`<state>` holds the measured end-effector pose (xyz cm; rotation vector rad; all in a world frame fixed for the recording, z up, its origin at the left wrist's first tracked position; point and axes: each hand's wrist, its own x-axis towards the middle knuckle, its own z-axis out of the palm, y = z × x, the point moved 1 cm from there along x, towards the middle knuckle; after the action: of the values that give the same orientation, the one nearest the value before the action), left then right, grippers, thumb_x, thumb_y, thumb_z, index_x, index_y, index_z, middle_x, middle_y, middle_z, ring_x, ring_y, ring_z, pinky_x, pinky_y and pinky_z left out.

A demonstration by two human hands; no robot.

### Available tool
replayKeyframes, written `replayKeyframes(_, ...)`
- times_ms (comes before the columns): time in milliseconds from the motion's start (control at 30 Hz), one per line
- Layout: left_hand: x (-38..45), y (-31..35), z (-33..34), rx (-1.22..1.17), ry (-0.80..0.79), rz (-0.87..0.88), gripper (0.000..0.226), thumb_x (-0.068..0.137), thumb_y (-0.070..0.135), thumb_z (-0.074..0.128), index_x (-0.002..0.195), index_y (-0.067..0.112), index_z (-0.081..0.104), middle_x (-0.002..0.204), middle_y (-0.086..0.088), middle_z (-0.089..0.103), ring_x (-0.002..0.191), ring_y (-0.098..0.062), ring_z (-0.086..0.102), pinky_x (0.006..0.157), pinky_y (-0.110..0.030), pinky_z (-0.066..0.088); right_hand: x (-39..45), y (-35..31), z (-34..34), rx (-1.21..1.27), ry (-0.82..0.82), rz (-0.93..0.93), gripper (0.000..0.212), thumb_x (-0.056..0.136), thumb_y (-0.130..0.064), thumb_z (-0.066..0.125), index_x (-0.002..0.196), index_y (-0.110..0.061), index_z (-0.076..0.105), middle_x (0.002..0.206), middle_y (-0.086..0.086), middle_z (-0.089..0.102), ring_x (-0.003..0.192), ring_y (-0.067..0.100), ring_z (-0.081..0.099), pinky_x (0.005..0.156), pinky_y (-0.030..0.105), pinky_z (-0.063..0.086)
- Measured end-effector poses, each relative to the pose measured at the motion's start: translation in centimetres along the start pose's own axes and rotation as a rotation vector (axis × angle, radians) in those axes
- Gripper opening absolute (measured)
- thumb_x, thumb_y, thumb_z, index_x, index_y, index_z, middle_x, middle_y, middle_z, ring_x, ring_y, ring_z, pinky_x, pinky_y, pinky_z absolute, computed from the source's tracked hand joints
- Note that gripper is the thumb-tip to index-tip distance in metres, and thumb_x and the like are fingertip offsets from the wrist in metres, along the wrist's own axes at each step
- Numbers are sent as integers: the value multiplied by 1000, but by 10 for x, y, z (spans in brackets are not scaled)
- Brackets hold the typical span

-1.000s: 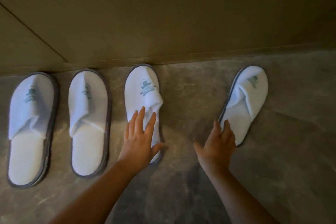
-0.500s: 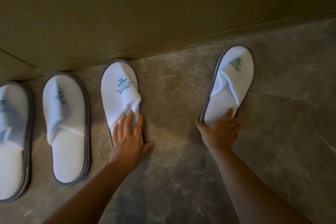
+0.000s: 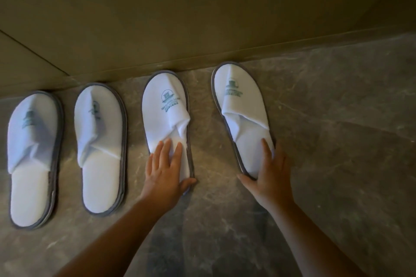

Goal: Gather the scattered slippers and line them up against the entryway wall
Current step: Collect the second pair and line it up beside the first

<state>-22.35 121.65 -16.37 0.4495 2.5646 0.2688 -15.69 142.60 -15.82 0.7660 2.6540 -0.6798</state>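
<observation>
Several white slippers with grey edging and a teal logo lie toes toward the beige wall point(image 3: 202, 18). The far-left slipper point(image 3: 33, 153) and the second slipper point(image 3: 100, 141) lie side by side with no hand on them. My left hand point(image 3: 165, 171) rests flat on the heel of the third slipper point(image 3: 166, 110), thumb against its right edge. My right hand point(image 3: 270, 175) grips the heel of the fourth slipper point(image 3: 238, 101), thumb under its near end, fingers along its right side. This slipper's toe nearly touches the wall's base and it leans slightly left.
The floor point(image 3: 337, 141) is grey-brown marbled stone, bare to the right of the fourth slipper and in front of the row. A seam in the wall point(image 3: 33, 51) runs diagonally at the upper left.
My right hand has slid the fourth slipper left and up to the wall, turning it from a rightward tilt to roughly parallel with the others. My left hand stays on the third slipper.
</observation>
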Motion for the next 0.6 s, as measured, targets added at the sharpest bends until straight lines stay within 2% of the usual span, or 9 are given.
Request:
replayKeyframes(133, 0, -1, 0, 44, 1, -1, 88, 79, 57, 42, 141, 18, -6, 155, -10, -10, 141, -30, -11, 114, -46, -1, 5, -14, 5, -3, 18, 55, 95, 68, -46, 69, 139, -20, 12, 148, 21, 14, 129, 35, 23, 106, 45, 28)
replayKeyframes(400, 2, -1, 0, 24, -5, -3, 88, 79, 56, 46, 141, 19, -3, 155, -9, -8, 141, -29, -11, 114, -46, -2, -7, -33, 19, 22, 40, 31, 92, 67, -41, 70, 139, -16, 18, 145, 24, 20, 123, 37, 28, 104, 46, 28)
replayKeyframes(600, 1, -1, -1, 37, -19, 0, 88, 79, 57, 44, 141, 19, -6, 155, -9, -10, 141, -29, -13, 114, -46, -3, -11, -42, 26, 1, 16, 31, 95, 68, -47, 67, 140, -20, 11, 149, 21, 12, 131, 35, 20, 107, 45, 27)
